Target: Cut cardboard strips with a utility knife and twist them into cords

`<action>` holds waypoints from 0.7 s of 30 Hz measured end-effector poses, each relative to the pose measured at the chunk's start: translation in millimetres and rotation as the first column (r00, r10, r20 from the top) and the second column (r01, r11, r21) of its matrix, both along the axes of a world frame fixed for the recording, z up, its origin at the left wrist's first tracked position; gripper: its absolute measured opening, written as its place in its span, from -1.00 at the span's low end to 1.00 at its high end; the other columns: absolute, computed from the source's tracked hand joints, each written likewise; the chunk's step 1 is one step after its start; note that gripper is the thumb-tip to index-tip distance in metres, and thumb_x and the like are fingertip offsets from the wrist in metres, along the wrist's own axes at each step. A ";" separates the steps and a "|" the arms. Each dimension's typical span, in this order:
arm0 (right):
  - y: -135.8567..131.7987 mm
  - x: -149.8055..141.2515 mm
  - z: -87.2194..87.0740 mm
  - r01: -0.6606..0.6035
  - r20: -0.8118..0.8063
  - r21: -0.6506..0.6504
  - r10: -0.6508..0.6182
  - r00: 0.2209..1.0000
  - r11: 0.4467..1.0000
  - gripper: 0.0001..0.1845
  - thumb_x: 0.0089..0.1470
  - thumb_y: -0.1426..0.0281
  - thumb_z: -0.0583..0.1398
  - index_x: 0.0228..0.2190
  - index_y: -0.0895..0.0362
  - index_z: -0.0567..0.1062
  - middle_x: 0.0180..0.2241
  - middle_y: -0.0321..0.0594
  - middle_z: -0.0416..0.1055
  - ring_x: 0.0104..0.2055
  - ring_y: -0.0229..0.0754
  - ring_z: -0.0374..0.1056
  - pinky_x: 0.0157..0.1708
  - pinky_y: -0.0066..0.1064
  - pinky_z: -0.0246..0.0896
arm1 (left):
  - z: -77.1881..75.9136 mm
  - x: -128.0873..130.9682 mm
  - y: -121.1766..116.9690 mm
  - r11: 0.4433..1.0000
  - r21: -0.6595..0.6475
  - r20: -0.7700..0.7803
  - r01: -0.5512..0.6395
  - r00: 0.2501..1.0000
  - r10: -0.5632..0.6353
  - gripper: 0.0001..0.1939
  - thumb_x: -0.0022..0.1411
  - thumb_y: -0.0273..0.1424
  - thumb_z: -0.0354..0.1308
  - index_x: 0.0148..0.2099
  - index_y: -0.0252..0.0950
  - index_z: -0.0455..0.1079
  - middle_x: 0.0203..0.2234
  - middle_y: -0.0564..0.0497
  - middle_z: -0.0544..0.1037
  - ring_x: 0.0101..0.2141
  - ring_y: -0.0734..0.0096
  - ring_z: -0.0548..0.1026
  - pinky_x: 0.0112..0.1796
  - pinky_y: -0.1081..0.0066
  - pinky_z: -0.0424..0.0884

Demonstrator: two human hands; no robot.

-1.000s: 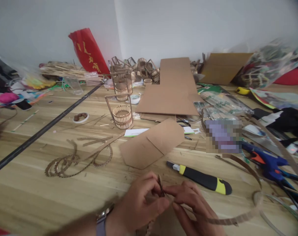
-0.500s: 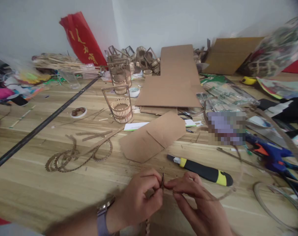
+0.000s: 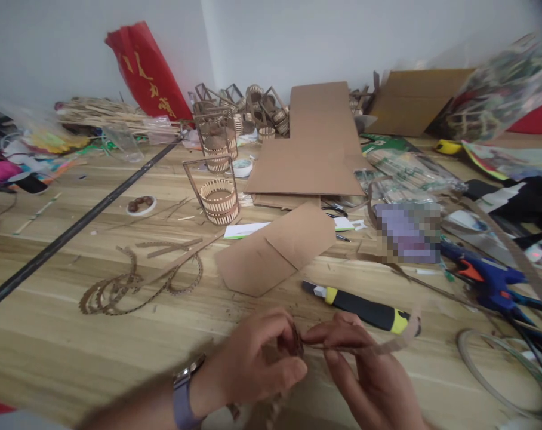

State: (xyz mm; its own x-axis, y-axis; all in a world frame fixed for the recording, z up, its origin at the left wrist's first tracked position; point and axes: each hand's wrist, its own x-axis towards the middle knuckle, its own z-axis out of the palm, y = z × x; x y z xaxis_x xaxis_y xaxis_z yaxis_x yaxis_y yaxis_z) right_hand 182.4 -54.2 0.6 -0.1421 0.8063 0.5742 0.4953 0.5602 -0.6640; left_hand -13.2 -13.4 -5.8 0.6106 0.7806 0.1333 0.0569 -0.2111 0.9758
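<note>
Near the front edge of the table, my left hand [image 3: 259,358] is curled with its fingertips on a rolled-up brown cardboard strip, most of it hidden by the fingers. My right hand [image 3: 365,370] pinches the free length of the same cardboard strip [image 3: 394,344], which passes between thumb and fingers and sticks out to the right. The two sets of fingertips almost meet. Just beyond them lies a black and yellow utility knife [image 3: 365,307]. A cut cardboard piece [image 3: 275,251] lies flat beyond my left hand.
Loose cardboard strips [image 3: 119,289] lie coiled at left. A small wooden bucket [image 3: 218,200] with a tall handle stands behind, with more such buckets further back. A blue glue gun [image 3: 495,275] is at right. A black bar [image 3: 87,218] crosses the left side; a large cardboard sheet [image 3: 307,164] lies behind.
The strip's free end has swung upward and now crosses the knife's handle end. My left thumb has moved right, and my right hand grips the strip along its length.
</note>
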 end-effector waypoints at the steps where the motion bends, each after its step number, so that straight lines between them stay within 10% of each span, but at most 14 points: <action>1: 0.0 -0.4 -0.2 -0.010 0.029 0.033 0.009 1.000 0.999 -0.82 0.15 0.53 0.12 -0.27 -0.02 0.38 -0.36 -0.32 0.60 -0.35 -0.23 0.51 -0.25 -0.40 0.41 | -1.0 0.0 0.0 1.000 -0.022 -0.017 -0.006 1.000 0.005 -0.75 0.19 -0.26 0.23 -0.40 -0.28 0.29 -0.45 0.06 0.40 -0.38 0.44 0.37 -0.32 0.47 0.24; 21: 0.5 1.2 -0.1 0.003 0.179 0.032 -0.008 0.984 0.999 -0.82 0.18 0.50 0.13 -0.24 -0.02 0.44 -0.40 -0.35 0.60 -0.39 -0.23 0.52 -0.25 -0.40 0.40 | -0.5 1.5 -0.4 0.986 0.161 -0.139 0.052 0.990 -0.030 -0.86 0.12 -0.53 0.00 -0.45 -0.25 0.12 -0.47 0.07 0.34 -0.40 0.47 0.35 -0.36 0.49 0.21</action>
